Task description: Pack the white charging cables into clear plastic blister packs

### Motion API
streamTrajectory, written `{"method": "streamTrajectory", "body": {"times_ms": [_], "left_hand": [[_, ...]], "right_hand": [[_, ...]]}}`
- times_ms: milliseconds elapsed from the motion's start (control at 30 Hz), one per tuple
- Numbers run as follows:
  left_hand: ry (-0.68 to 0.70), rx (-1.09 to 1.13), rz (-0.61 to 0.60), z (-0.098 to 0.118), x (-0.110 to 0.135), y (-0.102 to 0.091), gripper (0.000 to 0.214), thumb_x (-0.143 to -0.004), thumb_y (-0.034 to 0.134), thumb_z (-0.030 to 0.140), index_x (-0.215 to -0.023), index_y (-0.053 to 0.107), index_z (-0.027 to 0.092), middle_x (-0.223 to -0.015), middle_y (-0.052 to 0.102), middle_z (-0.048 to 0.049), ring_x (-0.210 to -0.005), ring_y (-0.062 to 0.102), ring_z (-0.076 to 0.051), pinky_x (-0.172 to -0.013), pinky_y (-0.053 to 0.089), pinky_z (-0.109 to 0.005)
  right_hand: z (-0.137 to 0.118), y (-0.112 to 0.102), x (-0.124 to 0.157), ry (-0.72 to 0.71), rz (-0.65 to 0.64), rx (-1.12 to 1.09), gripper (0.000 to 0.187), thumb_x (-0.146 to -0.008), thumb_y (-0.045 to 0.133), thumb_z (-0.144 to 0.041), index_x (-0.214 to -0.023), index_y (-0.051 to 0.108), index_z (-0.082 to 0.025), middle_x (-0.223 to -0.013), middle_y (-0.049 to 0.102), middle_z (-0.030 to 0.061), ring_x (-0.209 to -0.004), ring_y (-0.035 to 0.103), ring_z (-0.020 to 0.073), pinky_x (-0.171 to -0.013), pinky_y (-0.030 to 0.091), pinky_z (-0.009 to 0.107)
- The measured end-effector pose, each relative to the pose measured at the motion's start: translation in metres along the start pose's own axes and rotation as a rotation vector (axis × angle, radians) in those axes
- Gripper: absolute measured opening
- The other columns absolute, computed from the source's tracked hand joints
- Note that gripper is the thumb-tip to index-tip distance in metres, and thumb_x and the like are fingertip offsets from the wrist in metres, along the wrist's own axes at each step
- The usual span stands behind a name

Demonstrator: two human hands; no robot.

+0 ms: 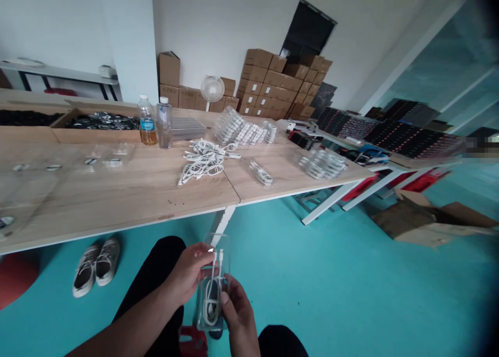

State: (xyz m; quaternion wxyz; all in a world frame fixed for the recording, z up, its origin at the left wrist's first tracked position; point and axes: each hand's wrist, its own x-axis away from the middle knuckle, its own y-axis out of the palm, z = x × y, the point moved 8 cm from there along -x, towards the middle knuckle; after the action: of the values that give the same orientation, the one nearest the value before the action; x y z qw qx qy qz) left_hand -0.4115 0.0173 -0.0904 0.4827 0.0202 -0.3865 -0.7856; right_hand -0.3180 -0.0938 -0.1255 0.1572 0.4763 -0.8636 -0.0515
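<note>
Low in the view, over my lap, I hold a clear plastic pouch (213, 284) with a coiled white cable (212, 297) partly inside it. My left hand (189, 274) pinches the pouch's upper edge beside the cable's plugs. My right hand (237, 315) grips the lower right side of the pouch. On the wooden table (117, 190) ahead lies a loose heap of white cables (202, 162), with rows of packed pouches (244, 131) behind it and one packed pouch (261, 172) near the table's edge.
Two water bottles (156, 122) stand on the table beside an open carton of dark items (97, 122). Stacked cardboard boxes (280, 81) and a small fan (212, 89) line the back wall. A pair of shoes (95, 266) sits on the teal floor under the table. Flattened cardboard (429, 219) lies right.
</note>
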Motion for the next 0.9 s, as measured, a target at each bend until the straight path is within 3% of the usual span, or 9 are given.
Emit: {"method": "streamTrajectory", "body": {"times_ms": [100,267,400,600,900], "left_hand": [[-0.046,-0.060,-0.051,-0.010,0.008,0.009,0.022,-0.062,0.081,0.024,-0.073,0.064,0.015,-0.074,0.066,-0.0024,-0.070,0.064,-0.017,-0.069,0.051,-0.032],[-0.083,0.004,-0.007,-0.022,0.012,0.007,0.033,-0.060,0.083,0.024,-0.088,0.068,0.014,-0.080,0.068,-0.0057,-0.078,0.066,-0.022,-0.070,0.051,-0.033],[-0.061,0.069,0.008,-0.023,0.008,-0.001,0.043,-0.061,0.084,0.023,-0.100,0.068,0.016,-0.075,0.067,-0.0032,-0.075,0.066,-0.020,-0.070,0.050,-0.032],[-0.046,0.040,0.068,-0.021,0.007,-0.010,0.046,-0.060,0.085,0.023,-0.102,0.069,0.015,-0.078,0.068,-0.0035,-0.075,0.066,-0.018,-0.072,0.051,-0.031],[-0.091,0.039,0.008,-0.027,0.003,-0.007,0.043,-0.062,0.085,0.022,-0.101,0.071,0.014,-0.075,0.068,-0.0046,-0.073,0.066,-0.017,-0.071,0.051,-0.028]], "right_hand": [[-0.021,-0.001,-0.010,-0.077,0.097,0.092,0.061,-0.078,0.068,-0.054,-0.126,0.054,-0.020,-0.110,0.068,0.0084,-0.102,0.063,0.0256,-0.088,0.050,0.039],[-0.046,0.013,-0.017,-0.134,0.161,0.180,0.066,-0.078,0.068,-0.049,-0.131,0.049,-0.016,-0.083,0.069,0.0017,-0.076,0.065,0.0198,-0.069,0.053,0.032],[-0.045,0.019,-0.019,-0.121,0.138,0.107,0.064,-0.079,0.067,-0.049,-0.131,0.049,-0.016,-0.084,0.070,0.0025,-0.077,0.066,0.0208,-0.068,0.053,0.032],[-0.041,0.017,-0.022,-0.109,0.150,0.148,0.067,-0.080,0.065,-0.049,-0.134,0.045,-0.017,-0.077,0.066,-0.0012,-0.074,0.064,0.0187,-0.067,0.052,0.031],[-0.050,0.017,-0.021,-0.132,0.125,0.197,0.068,-0.081,0.064,-0.050,-0.136,0.045,-0.016,-0.085,0.069,0.0016,-0.077,0.065,0.0186,-0.071,0.052,0.030]]}}
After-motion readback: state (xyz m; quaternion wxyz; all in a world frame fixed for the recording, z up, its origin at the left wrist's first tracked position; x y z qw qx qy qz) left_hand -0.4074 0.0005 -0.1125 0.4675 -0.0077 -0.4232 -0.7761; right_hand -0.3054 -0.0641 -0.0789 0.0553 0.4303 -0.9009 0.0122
